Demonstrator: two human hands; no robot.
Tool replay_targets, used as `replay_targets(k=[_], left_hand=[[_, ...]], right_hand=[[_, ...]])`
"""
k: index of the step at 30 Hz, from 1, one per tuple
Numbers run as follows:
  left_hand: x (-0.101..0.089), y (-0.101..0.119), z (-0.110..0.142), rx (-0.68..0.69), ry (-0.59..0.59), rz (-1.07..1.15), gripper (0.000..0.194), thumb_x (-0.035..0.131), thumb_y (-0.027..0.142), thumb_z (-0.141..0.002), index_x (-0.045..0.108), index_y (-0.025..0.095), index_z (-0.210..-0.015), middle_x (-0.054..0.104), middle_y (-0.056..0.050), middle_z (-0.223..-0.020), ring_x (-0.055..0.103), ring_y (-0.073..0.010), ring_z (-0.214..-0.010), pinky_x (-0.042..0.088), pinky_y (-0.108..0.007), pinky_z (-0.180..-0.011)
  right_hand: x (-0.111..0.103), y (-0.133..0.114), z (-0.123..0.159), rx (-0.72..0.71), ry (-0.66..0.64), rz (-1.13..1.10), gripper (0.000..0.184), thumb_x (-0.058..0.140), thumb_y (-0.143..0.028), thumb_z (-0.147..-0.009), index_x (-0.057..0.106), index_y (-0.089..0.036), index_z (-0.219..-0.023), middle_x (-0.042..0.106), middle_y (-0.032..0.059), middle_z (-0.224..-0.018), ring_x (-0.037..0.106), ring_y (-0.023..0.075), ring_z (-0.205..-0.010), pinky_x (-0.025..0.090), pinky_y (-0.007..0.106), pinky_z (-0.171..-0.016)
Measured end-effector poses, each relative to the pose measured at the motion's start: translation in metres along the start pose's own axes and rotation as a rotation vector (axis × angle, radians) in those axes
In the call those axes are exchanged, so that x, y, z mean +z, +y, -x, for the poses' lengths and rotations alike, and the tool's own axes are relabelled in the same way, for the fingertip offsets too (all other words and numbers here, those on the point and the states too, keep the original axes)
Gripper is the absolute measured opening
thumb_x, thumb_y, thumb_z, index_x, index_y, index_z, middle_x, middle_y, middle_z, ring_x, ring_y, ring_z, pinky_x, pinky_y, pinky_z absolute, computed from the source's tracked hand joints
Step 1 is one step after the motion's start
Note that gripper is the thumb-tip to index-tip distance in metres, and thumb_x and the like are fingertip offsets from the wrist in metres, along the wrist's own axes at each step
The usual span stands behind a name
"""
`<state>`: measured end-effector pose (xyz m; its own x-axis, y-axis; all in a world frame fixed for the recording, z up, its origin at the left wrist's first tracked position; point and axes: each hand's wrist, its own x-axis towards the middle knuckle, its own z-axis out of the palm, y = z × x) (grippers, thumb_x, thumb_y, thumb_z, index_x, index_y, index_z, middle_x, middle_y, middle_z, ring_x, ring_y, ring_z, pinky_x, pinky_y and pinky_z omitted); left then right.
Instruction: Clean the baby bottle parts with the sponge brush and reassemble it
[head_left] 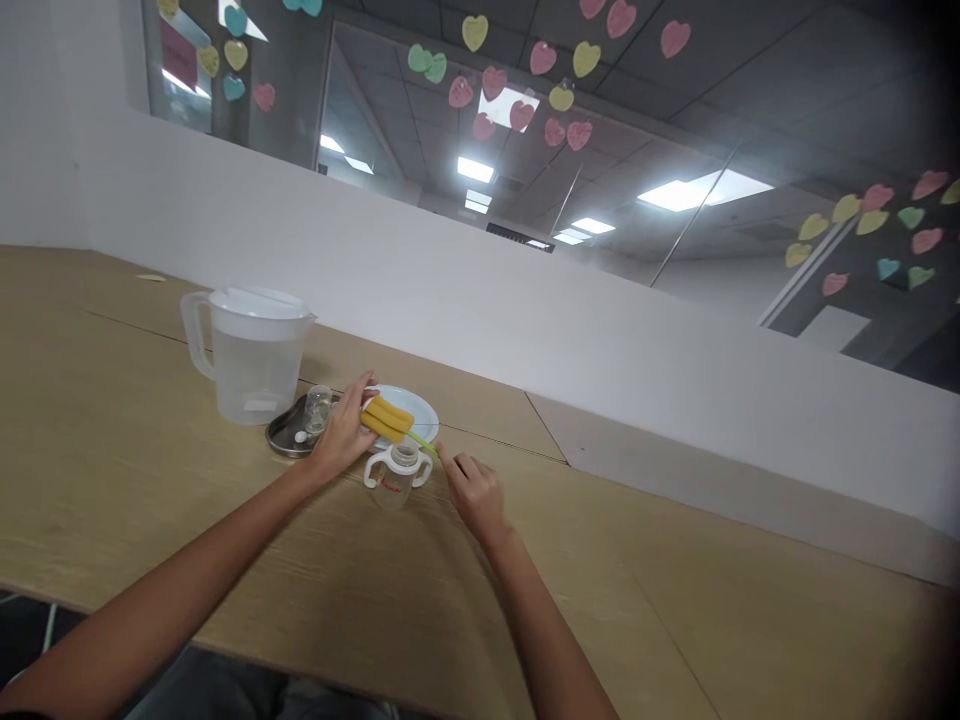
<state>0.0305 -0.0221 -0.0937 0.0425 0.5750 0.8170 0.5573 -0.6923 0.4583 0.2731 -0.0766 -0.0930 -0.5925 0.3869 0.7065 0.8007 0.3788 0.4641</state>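
Note:
A clear baby bottle with white side handles (395, 476) stands on the wooden table (675, 620). Above its mouth lies a yellow sponge brush (388, 419) with a thin green handle running to the right. My left hand (342, 433) touches the sponge end, fingers curled around it. My right hand (472, 489) rests on the table right of the bottle, pinching the green handle's end with its fingers mostly folded. A white plate (417, 407) sits just behind the brush.
A lidded translucent water pitcher (250, 351) stands at the left. In front of it a small metal tray (286, 432) carries a small clear glass piece (318, 407). A white partition wall runs behind the table.

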Motion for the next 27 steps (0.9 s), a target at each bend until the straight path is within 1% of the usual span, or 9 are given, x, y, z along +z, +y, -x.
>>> replay_targets(k=[2,5,11,14,17,19,21,23,27], left_hand=[[-0.001,-0.002,-0.001,-0.039,-0.023,0.017,0.069,0.052,0.03,-0.08,0.015,0.02,-0.138,0.052,-0.009,-0.123,0.052,-0.0202,-0.112,0.042,-0.038,-0.097],[-0.001,-0.004,-0.001,-0.125,-0.02,0.05,0.058,0.044,0.038,-0.086,0.021,0.02,-0.136,0.057,-0.009,-0.117,0.053,-0.0199,-0.11,0.041,-0.039,-0.097],[0.002,0.004,0.002,-0.134,0.038,0.198,0.048,0.041,0.043,-0.087,0.033,0.02,-0.128,0.054,-0.009,-0.116,0.053,-0.0176,-0.108,0.048,-0.036,-0.091],[0.002,0.007,0.001,-0.125,0.056,0.178,0.045,0.041,0.042,-0.087,0.035,0.02,-0.126,0.056,-0.009,-0.114,0.055,-0.0175,-0.104,0.049,-0.035,-0.088],[-0.003,0.001,-0.001,-0.118,0.136,0.056,0.05,0.047,0.041,-0.085,0.034,0.019,-0.127,0.057,-0.008,-0.112,0.055,-0.0188,-0.103,0.046,-0.035,-0.09],[-0.01,-0.009,-0.004,-0.096,0.191,-0.076,0.05,0.049,0.038,-0.083,0.036,0.019,-0.127,0.058,-0.008,-0.11,0.053,-0.0202,-0.104,0.042,-0.037,-0.094],[-0.019,-0.02,-0.006,-0.075,0.207,-0.207,0.046,0.048,0.033,-0.084,0.038,0.018,-0.126,0.058,-0.008,-0.111,0.051,-0.0214,-0.107,0.038,-0.037,-0.097],[-0.029,-0.031,-0.009,-0.103,0.183,-0.324,0.044,0.048,0.028,-0.082,0.042,0.018,-0.125,0.057,-0.009,-0.112,0.05,-0.023,-0.107,0.037,-0.037,-0.096],[-0.04,-0.048,-0.012,-0.296,0.08,-0.504,0.043,0.052,0.029,-0.076,0.048,0.02,-0.118,0.062,-0.007,-0.1,0.056,-0.0253,-0.096,0.043,-0.035,-0.083]], right_hand=[[0.001,0.002,0.001,0.106,-0.029,0.022,0.041,0.038,-0.007,-0.086,0.056,-0.021,-0.121,0.054,0.0027,-0.067,0.047,0.0103,-0.06,0.031,0.022,-0.054],[0.002,0.006,0.003,0.227,-0.053,0.04,0.041,0.04,-0.009,-0.085,0.056,-0.019,-0.121,0.055,0.0035,-0.068,0.048,0.0112,-0.061,0.032,0.023,-0.054],[0.0,0.006,0.004,0.066,-0.011,-0.015,0.039,0.038,-0.01,-0.087,0.056,-0.02,-0.12,0.054,0.0016,-0.066,0.048,0.0098,-0.06,0.031,0.022,-0.054],[0.0,0.004,0.005,0.051,0.012,-0.015,0.038,0.037,-0.011,-0.088,0.056,-0.019,-0.12,0.053,0.0011,-0.064,0.048,0.0093,-0.06,0.032,0.022,-0.055],[0.001,0.004,0.005,0.087,0.017,-0.006,0.036,0.036,-0.012,-0.089,0.058,-0.019,-0.118,0.054,0.0013,-0.064,0.049,0.0092,-0.06,0.032,0.022,-0.056],[0.001,0.004,0.006,0.12,0.022,-0.007,0.035,0.037,-0.013,-0.09,0.059,-0.019,-0.117,0.054,0.0014,-0.063,0.048,0.0092,-0.06,0.032,0.022,-0.056],[0.002,0.005,0.006,0.152,0.017,-0.013,0.035,0.037,-0.014,-0.09,0.058,-0.019,-0.118,0.054,0.0016,-0.064,0.048,0.0091,-0.059,0.032,0.022,-0.056],[0.001,0.007,0.006,0.184,0.006,-0.02,0.036,0.037,-0.015,-0.09,0.057,-0.019,-0.12,0.054,0.0019,-0.065,0.049,0.0091,-0.06,0.033,0.022,-0.056],[0.002,0.008,0.007,0.217,0.001,-0.032,0.036,0.037,-0.015,-0.091,0.057,-0.019,-0.121,0.054,0.0023,-0.065,0.049,0.009,-0.06,0.032,0.021,-0.055]])
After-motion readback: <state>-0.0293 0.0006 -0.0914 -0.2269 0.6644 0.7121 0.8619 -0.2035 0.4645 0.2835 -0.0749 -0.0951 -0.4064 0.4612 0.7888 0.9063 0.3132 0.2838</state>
